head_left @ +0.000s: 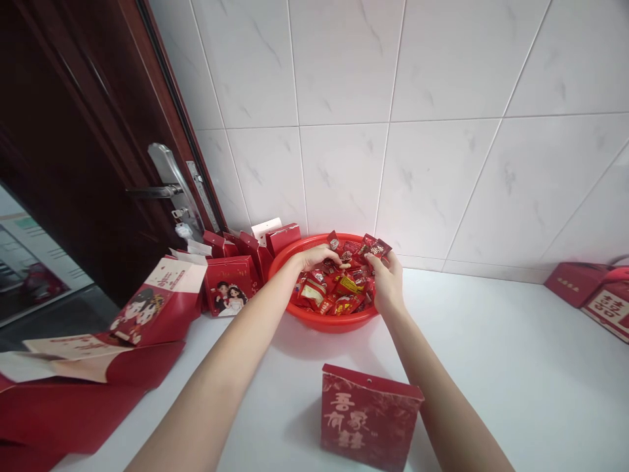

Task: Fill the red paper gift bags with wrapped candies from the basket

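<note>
the right hand (386, 280) has its fingers closed in a pinch on a dark red sweet packet (377, 248), just over the far rim of the red plastic basket (334, 321). the left hand (317, 257) sits at the basket's far left, its fingers curled down over the mixed wrapped sweets (334, 292); from this angle i cannot tell whether they grip anything. the 2 hands are close together above the heap, so a packet tugged free could drag its neighbours over the rim and onto the white counter (491, 367). just left of the basket, a red box printed with a bride and groom (228, 285) stands among other red boxes, where a sideways swing of the left forearm could knock it. in front of the basket, a red box with calligraphy (371, 416) lies beside the right forearm and could be caught if that arm drops. farther left of the basket, loose red card sheets (73, 393) hang near the counter's edge and could slip off if brushed.
</note>
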Available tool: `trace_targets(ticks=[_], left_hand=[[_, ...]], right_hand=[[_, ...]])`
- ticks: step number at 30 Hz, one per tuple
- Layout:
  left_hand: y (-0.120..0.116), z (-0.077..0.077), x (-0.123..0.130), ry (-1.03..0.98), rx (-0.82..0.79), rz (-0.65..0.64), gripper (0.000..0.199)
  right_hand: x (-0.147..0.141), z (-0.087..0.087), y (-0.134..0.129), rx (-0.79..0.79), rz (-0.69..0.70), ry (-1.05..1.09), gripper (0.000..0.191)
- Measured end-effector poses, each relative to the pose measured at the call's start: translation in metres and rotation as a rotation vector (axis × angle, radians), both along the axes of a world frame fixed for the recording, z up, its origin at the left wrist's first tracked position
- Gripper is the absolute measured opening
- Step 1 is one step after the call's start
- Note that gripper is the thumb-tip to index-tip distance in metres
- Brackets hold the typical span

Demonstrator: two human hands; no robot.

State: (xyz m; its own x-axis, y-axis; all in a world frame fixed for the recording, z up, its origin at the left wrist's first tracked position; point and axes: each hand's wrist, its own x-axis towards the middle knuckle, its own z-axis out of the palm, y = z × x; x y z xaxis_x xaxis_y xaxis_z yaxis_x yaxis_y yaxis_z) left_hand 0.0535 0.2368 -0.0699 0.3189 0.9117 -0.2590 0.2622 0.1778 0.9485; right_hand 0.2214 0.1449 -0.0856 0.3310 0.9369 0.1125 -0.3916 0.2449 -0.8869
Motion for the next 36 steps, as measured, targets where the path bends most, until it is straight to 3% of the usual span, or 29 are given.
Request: trace_targets(ticks=[4,10,16,21,26,29,32,36], left_hand=[[-0.002,0.003,0.0,-0.028,0.007,-0.117,0.032],[-0.006,0.008,-0.001,-0.029,0.013,-0.187,0.043],[0.001,0.001,-0.003,0.035,0.069,-0.1,0.048],[0.004,-0.006,-0.006,0.281,0.099,-0.05,0.04],[-0.001,-0.001,-0.009,0.502,0.092,-0.315,0.021],[-0.001,0.0,-0.01,0.643,0.102,-0.439,0.026],[0.001,-0.002,-0.012,0.679,0.15,-0.35,0.017],[0.004,-0.009,-0.01,0.603,0.243,-0.214,0.008]], right_hand=[[0.0,0.0,0.001,-0.002,0.022,0.026,0.021],[0.0,0.001,0.001,-0.013,0.017,0.038,0.021],[0.0,0.003,-0.002,-0.005,0.016,0.039,0.017],[0.0,-0.001,0.0,0.006,0.019,0.025,0.021],[0.0,-0.001,0.001,0.016,0.021,0.014,0.022],[0.0,0.001,0.0,0.01,0.016,0.003,0.021],[0.0,0.001,-0.001,0.014,0.005,0.008,0.02],[0.001,0.0,0.001,0.074,-0.155,0.097,0.019]])
